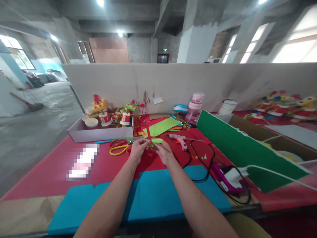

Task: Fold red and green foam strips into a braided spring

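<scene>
Sitting between both hands, a green paper strip.

head-worn view, facing forward, down over table

Left forearm, one, bare: I held it stretched forward, slanting up and to the right from the bottom of the view. Right forearm, one, bare: likewise stretched forward, slanting up and to the left. Left wrist and right wrist, a pair: well apart, angled inward. Left hand, one: I had it turned inward, thumb and fingers drawn together in a pinch. Right hand, one: turned inward, fingers bent leftward, closed in a light pinch. Both sets of fingertips lay near each other.
</scene>
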`<state>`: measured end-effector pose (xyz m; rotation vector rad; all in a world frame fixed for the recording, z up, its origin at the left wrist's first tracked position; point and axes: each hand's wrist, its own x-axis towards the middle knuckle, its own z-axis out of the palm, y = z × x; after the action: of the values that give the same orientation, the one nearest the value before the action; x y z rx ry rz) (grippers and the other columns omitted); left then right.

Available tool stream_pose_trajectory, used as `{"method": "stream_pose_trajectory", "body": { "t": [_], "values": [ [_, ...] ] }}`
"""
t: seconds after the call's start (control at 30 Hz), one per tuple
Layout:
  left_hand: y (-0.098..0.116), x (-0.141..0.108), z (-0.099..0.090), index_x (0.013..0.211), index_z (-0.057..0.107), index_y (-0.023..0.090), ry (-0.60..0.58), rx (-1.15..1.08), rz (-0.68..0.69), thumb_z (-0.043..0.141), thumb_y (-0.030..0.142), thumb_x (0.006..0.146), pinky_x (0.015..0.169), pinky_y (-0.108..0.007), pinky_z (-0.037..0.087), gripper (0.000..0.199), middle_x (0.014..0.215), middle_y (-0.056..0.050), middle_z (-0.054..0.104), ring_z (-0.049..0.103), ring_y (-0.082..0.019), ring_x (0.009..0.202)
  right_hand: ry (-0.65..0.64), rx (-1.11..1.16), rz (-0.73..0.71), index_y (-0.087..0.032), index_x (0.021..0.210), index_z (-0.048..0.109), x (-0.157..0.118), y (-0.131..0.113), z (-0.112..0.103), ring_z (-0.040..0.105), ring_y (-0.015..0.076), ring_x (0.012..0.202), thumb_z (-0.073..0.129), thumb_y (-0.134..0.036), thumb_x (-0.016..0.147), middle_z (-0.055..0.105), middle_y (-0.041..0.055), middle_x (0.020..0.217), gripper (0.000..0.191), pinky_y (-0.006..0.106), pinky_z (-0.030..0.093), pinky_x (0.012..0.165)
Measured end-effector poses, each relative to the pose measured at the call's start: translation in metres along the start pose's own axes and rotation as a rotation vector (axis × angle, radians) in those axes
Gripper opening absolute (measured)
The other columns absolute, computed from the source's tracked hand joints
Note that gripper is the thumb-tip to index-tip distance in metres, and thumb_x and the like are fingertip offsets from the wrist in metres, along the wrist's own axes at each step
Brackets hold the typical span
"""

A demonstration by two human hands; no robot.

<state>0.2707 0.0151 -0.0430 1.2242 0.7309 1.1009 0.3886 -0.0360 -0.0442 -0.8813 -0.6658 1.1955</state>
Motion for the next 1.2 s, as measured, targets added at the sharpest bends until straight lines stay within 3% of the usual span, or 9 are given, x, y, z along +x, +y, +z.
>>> {"method": "stream_pose_trajectory", "body": {
  "t": [0.53,0.83,0.97,1.07,1.2],
  "values": [
    [0.0043,-0.0061,0.0031,0.068,0.069,0.013,0.0,-0.041,0.05,0.075,0.023,0.056,0.053,-0.022,0.036,0.017,0.055,0.0,0.06,0.049,-0.009,0.05,0.052,-0.096,-0.033,-0.018,0.08,0.068,0.0009,0.0024,0.0005,0.061,0.0118,0.062,0.081,-0.039,0.054,0.069,-0.0003,0.072,0.035,0.027,0.052,0.066],
    [0.0011,-0.0049,0.0025,0.075,0.07,0.013,-0.008,-0.051,0.047,0.075,0.025,0.058,0.053,-0.024,0.038,0.021,0.055,0.0,0.059,0.049,-0.01,0.051,0.141,-0.193,-0.165,-0.019,0.077,0.069,0.0043,0.003,0.0001,0.057,0.0123,0.06,0.078,-0.04,0.058,0.065,-0.0015,0.064,0.03,0.025,0.05,0.062],
    [0.0031,-0.0067,0.0056,0.08,0.068,0.014,-0.061,-0.117,0.021,0.077,0.021,0.056,0.055,-0.023,0.041,0.027,0.064,0.0,0.062,0.053,-0.011,0.057,0.183,-0.159,-0.212,-0.018,0.077,0.067,0.0058,0.0022,0.0,0.057,0.0119,0.061,0.076,-0.04,0.059,0.064,-0.0017,0.066,0.03,0.024,0.05,0.061],
    [0.004,-0.0068,0.0067,0.082,0.067,0.013,-0.101,-0.141,0.007,0.079,0.027,0.058,0.055,-0.023,0.041,0.03,0.071,-0.003,0.065,0.056,-0.012,0.06,0.179,-0.124,-0.197,-0.018,0.077,0.065,0.0051,0.0015,0.0017,0.059,0.0126,0.062,0.078,-0.041,0.057,0.064,-0.0016,0.066,0.033,0.026,0.051,0.064],
    [0.0007,-0.0018,0.0016,0.074,0.068,0.011,-0.03,-0.076,0.005,0.077,0.037,0.062,0.054,-0.023,0.04,0.03,0.062,-0.003,0.063,0.053,-0.011,0.055,0.115,-0.131,-0.132,-0.019,0.078,0.065,0.0008,0.0007,0.0045,0.061,0.0137,0.063,0.08,-0.041,0.055,0.066,-0.001,0.068,0.035,0.028,0.053,0.067]
  ]
}}
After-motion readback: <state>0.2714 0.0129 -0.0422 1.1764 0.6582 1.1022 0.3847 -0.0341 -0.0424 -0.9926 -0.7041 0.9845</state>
